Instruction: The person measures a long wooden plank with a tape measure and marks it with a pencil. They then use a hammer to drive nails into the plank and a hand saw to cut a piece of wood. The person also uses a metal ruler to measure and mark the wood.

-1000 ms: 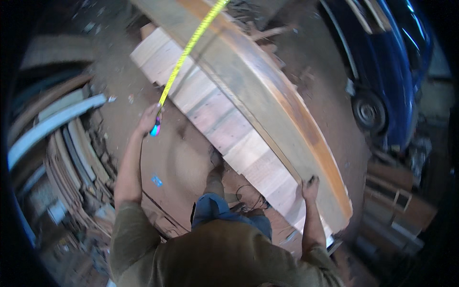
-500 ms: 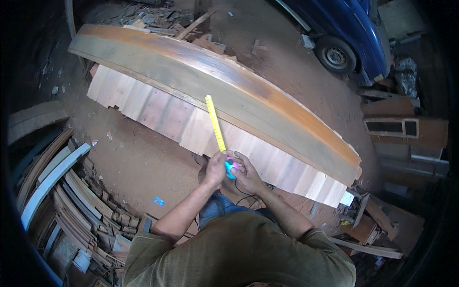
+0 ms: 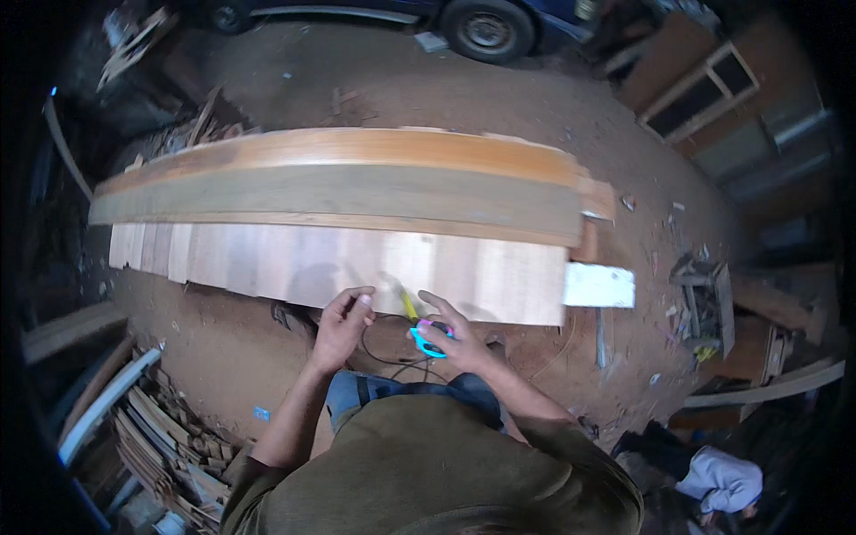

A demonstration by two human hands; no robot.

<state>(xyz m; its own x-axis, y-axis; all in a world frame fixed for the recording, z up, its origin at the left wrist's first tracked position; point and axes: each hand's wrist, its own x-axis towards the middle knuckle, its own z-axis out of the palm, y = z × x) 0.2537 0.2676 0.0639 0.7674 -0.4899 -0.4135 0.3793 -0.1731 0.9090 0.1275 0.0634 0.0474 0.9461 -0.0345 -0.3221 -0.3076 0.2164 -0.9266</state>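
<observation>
My right hand [image 3: 453,341] grips a turquoise and pink tape measure [image 3: 427,344] in front of my body. A short length of yellow tape blade [image 3: 409,306] sticks out of it toward the boards, its far end smeared by motion. To its left, my left hand [image 3: 341,332] is raised, fingers loosely bent and apart from the tape, with nothing visible in them. Beyond both hands lies a row of pale wooden boards [image 3: 303,260] set side by side. Along their far side runs a long greyish plank [image 3: 357,198] with an orange-brown strip [image 3: 374,147].
A white block [image 3: 599,285] sits at the boards' right end. Curved timber offcuts [image 3: 160,428] are piled at lower left. Dark cable [image 3: 385,358] lies on the ground near my legs. A blue vehicle's wheel [image 3: 488,30] stands at the back, and wooden frames [image 3: 700,94] lean at far right.
My left hand has come away from the yellow blade and moved left. Much less blade shows outside the case. The view has turned, so the boards now lie nearly level across it.
</observation>
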